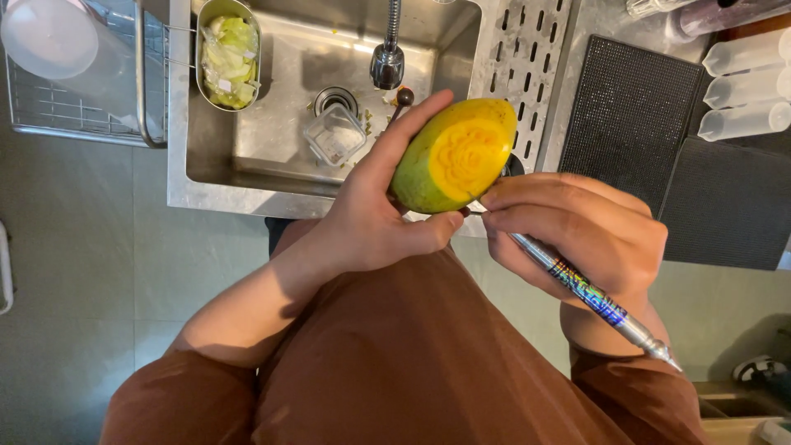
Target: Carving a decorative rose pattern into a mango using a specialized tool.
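Head view looked down on the steel sink (189, 177), above whose front edge my left hand (375, 210) curled closed around a green-yellow mango (453, 156) with a carved patch, while my right hand (577, 235) pinched a slim silver carving tool (597, 301) at the fruit's lower edge.

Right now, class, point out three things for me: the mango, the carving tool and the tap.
mango (456, 156), head view, on the carved yellow patch.
carving tool (593, 298), head view, on the shiny patterned handle below the right hand.
tap (387, 64), head view, on the metal nozzle above the sink.
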